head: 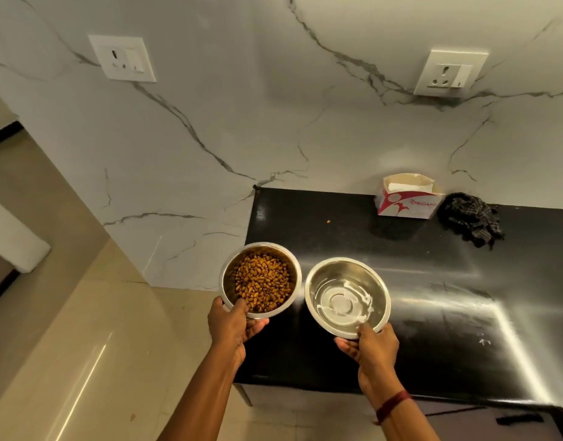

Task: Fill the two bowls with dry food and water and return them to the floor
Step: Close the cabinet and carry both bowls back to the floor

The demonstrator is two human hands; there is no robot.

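While both bowls are carried, the food bowl (260,279) is gripped by the left hand (234,326) and the water bowl (347,297) by the right hand (374,348), near the bench (433,297) edge. Both should be kept level when lowered to the floor (83,329).

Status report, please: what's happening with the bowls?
Left hand grips kibble bowl, right hand grips water bowl. Both filled, at counter, not yet on floor. Nothing blocking seen.

One wide-angle camera on the person's head faces forward and down, close above the left hand (232,327) and right hand (375,349); beyond their fingers (257,327) lie the black countertop (337,227) and marble wall (242,106).
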